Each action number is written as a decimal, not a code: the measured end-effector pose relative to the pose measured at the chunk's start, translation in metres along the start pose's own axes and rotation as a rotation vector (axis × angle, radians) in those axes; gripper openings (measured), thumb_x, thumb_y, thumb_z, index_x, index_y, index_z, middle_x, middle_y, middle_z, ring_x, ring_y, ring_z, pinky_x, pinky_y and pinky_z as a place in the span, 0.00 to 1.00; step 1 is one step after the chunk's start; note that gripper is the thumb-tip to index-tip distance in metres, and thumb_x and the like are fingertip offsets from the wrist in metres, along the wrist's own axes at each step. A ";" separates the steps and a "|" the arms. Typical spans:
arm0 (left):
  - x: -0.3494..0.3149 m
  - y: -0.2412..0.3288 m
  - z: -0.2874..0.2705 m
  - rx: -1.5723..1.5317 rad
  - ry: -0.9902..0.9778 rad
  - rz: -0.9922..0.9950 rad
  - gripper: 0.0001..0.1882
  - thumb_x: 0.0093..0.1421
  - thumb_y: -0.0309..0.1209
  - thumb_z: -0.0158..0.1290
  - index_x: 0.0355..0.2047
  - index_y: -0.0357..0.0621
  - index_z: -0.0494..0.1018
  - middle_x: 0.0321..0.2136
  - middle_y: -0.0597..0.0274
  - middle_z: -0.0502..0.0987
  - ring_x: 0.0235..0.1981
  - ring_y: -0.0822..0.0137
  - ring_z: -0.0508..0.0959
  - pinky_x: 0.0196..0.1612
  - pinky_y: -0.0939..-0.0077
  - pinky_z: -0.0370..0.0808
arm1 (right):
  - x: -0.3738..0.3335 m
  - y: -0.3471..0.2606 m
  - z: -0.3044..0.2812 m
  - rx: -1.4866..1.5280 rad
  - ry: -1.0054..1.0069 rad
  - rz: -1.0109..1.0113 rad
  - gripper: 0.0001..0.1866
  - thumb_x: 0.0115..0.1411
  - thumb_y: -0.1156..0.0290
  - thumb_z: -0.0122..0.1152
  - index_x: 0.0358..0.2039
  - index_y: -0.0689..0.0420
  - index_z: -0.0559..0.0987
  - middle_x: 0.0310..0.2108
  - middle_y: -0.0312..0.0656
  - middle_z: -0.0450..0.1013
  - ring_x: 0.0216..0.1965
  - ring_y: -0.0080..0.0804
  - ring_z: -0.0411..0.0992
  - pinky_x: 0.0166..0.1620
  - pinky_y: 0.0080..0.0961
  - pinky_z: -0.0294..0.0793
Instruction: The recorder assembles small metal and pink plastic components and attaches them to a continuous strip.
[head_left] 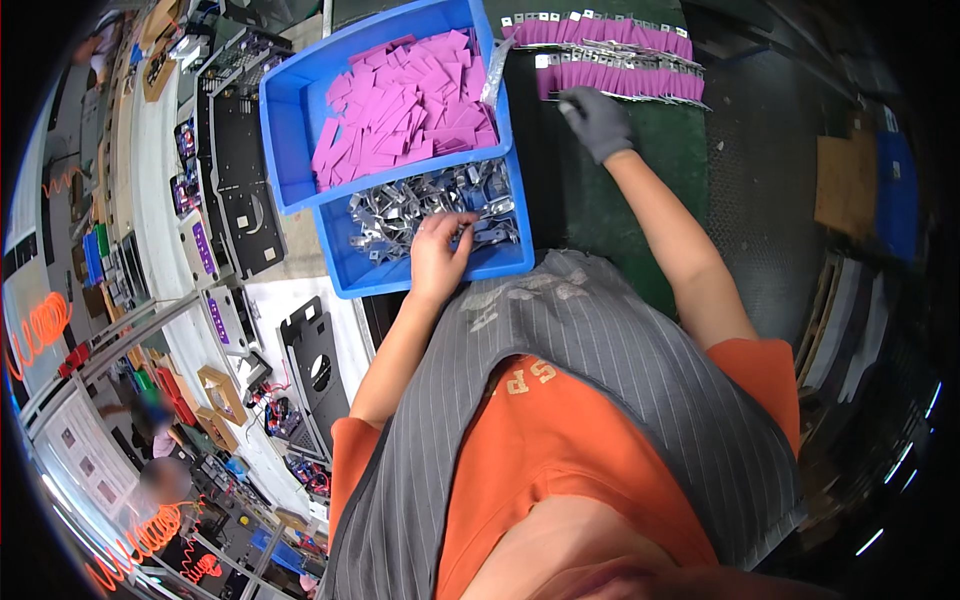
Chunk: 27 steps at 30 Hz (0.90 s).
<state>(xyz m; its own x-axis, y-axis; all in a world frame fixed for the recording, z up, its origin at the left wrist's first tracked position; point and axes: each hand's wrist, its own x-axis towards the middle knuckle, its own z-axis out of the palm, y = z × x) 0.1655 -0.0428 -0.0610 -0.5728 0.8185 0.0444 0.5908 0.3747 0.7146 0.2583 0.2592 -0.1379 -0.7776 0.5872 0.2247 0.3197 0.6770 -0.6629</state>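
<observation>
My bare left hand [440, 250] reaches into the nearer blue bin [425, 278], fingers curled among several small silver metal brackets [400, 210]; whether it grips one I cannot tell. My right hand [597, 122], in a dark grey glove, rests on the green mat [620, 170] at the near end of two rows of purple strips with metal clips [620, 75], fingertips touching the lower row. A second blue bin [290, 150] behind the first holds a heap of loose purple rectangular pieces [405, 100].
To the left runs a long workbench with black metal plates [245, 190], small purple-and-white parts and tools. Orange coiled cables [40, 330] hang at far left. Stacked boards and a brown panel [845, 180] lie at right. Another person stands far lower left.
</observation>
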 end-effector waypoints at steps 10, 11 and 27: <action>0.001 0.010 -0.002 -0.005 -0.062 -0.059 0.06 0.51 0.25 0.53 0.31 0.46 0.76 0.29 0.59 0.75 0.33 0.56 0.75 0.37 0.65 0.71 | 0.017 -0.016 0.022 -0.027 0.061 0.173 0.11 0.51 0.66 0.60 0.34 0.55 0.75 0.29 0.42 0.74 0.34 0.38 0.74 0.37 0.33 0.73; -0.001 0.010 -0.003 -0.035 -0.049 -0.029 0.06 0.51 0.25 0.53 0.31 0.46 0.76 0.28 0.59 0.75 0.33 0.56 0.75 0.37 0.65 0.72 | 0.014 -0.027 0.018 0.213 0.175 0.149 0.11 0.51 0.66 0.60 0.34 0.56 0.75 0.28 0.41 0.73 0.33 0.36 0.74 0.36 0.30 0.73; 0.030 0.012 -0.090 -0.090 0.293 0.031 0.07 0.51 0.22 0.56 0.31 0.45 0.78 0.25 0.64 0.77 0.21 0.73 0.72 0.24 0.81 0.69 | -0.015 -0.165 0.109 -0.720 -0.976 -0.012 0.10 0.50 0.72 0.55 0.31 0.56 0.82 0.37 0.47 0.77 0.39 0.41 0.76 0.39 0.34 0.75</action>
<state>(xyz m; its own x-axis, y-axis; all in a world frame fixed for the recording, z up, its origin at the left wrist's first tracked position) 0.1044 -0.0530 0.0116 -0.7028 0.6632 0.2571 0.5650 0.3009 0.7683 0.1583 0.0905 -0.1097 -0.7643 0.2079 -0.6105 0.2964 0.9539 -0.0462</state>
